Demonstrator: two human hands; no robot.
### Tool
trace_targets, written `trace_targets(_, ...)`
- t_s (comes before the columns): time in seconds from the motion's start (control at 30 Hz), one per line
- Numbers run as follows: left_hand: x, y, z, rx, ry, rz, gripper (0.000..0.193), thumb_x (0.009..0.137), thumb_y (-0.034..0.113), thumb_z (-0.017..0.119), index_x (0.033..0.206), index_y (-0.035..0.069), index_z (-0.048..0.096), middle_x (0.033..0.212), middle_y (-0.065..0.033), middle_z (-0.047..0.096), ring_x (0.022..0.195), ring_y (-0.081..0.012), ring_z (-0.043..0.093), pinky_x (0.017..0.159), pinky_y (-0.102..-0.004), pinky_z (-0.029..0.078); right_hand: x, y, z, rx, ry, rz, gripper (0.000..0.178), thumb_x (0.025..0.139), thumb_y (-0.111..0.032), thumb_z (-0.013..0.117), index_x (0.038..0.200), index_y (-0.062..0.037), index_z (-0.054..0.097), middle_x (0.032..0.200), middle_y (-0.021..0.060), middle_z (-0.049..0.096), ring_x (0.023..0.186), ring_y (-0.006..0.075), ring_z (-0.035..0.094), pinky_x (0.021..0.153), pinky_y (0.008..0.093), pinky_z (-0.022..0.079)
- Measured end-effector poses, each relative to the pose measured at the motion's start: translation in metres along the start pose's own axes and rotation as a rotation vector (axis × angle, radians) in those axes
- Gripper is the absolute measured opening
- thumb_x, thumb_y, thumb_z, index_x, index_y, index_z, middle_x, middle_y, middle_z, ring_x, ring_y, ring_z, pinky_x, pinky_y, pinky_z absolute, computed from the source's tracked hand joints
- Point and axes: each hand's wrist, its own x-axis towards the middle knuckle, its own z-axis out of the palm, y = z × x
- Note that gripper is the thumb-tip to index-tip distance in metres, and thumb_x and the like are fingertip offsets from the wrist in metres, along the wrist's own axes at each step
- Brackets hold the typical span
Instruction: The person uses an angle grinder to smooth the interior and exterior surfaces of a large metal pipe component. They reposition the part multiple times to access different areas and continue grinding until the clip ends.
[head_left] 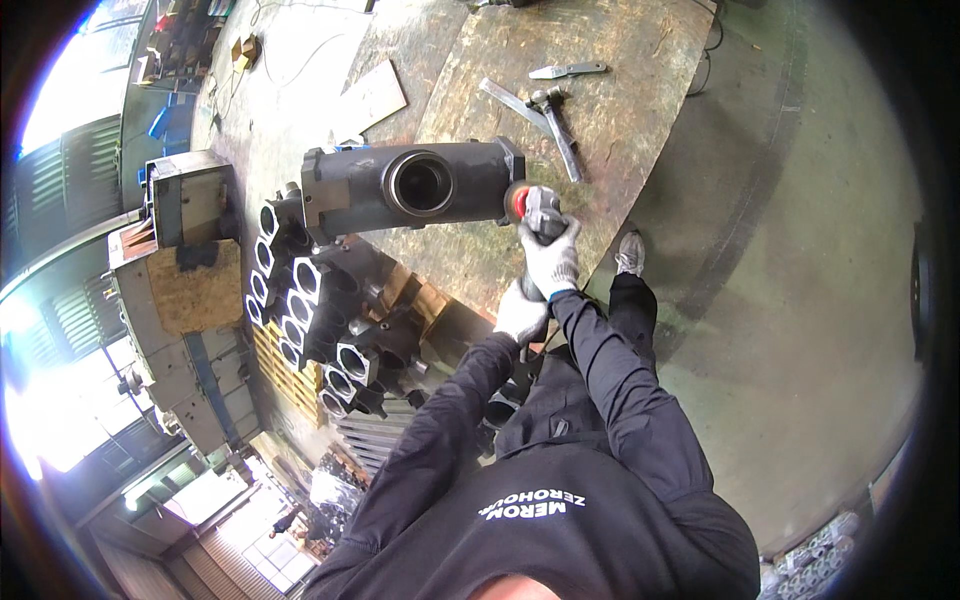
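Note:
Both my hands, in pale work gloves, are closed round an angle grinder with a red disc. My right hand wraps the body close behind the grinder's head. Lower and to the left, my left hand grips the rear of the tool. The disc is at the right end flange of a dark metal pipe fitting, which lies sideways on the worn table. A round threaded opening faces up from the middle of the fitting. Whether the disc touches the flange, I cannot tell.
A hammer, a flat metal strip and a scraper-like tool lie beyond the fitting. A light flat plate is at the far left. Several similar castings stand on a wooden pallet left of the table.

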Motion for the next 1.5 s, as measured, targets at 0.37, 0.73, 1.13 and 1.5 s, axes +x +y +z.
trace_targets(0.37, 0.022, -0.008, 0.007, -0.061, 0.025, 0.014, 0.058, 0.078, 0.033, 0.077, 0.118, -0.005, 0.059, 0.111, -0.0262, 0.070, 0.110, -0.0365, 0.068, 0.094, -0.0427, 0.052, 0.016, 0.005, 0.011, 0.150, 0.079, -0.206, 0.083, 0.075, -0.047, 0.086, 0.133, -0.0108, 0.038, 0.112, 0.0273, 0.067, 0.099, 0.0448, 0.070, 0.084, 0.0523, 0.054)
trace_targets(0.73, 0.018, -0.029, 0.015, -0.247, -0.010, 0.108, 0.054, 0.080, 0.028, 0.074, 0.121, -0.003, 0.060, 0.111, -0.0243, 0.071, 0.107, -0.0347, 0.069, 0.093, -0.0407, 0.052, 0.000, 0.008, 0.006, 0.026, 0.053, -0.124, 0.080, 0.077, -0.046, 0.085, 0.132, -0.0124, 0.038, 0.112, 0.0282, 0.067, 0.101, 0.0483, 0.068, 0.085, 0.0538, 0.053)
trace_targets(1.13, -0.001, 0.013, -0.004, -0.031, 0.003, 0.014, 0.059, 0.075, 0.034, 0.075, 0.117, -0.005, 0.060, 0.110, -0.0292, 0.070, 0.108, -0.0411, 0.068, 0.093, -0.0430, 0.053, 0.018, 0.017, 0.010, 0.088, 0.019, -0.123, 0.099, 0.076, -0.045, 0.087, 0.143, 0.0035, 0.032, 0.123, 0.0303, 0.063, 0.115, 0.0435, 0.064, 0.101, 0.0480, 0.049)
trace_targets(1.5, -0.116, -0.053, 0.017, -0.250, 0.135, -0.043, 0.050, 0.081, 0.024, 0.070, 0.122, -0.002, 0.058, 0.114, -0.0236, 0.069, 0.111, -0.0347, 0.067, 0.096, -0.0407, 0.050, -0.102, 0.024, -0.009, -0.161, -0.126, -0.176, 0.088, 0.075, -0.042, 0.087, 0.137, -0.0028, 0.041, 0.128, 0.0301, 0.059, 0.118, 0.0441, 0.062, 0.097, 0.0493, 0.050)
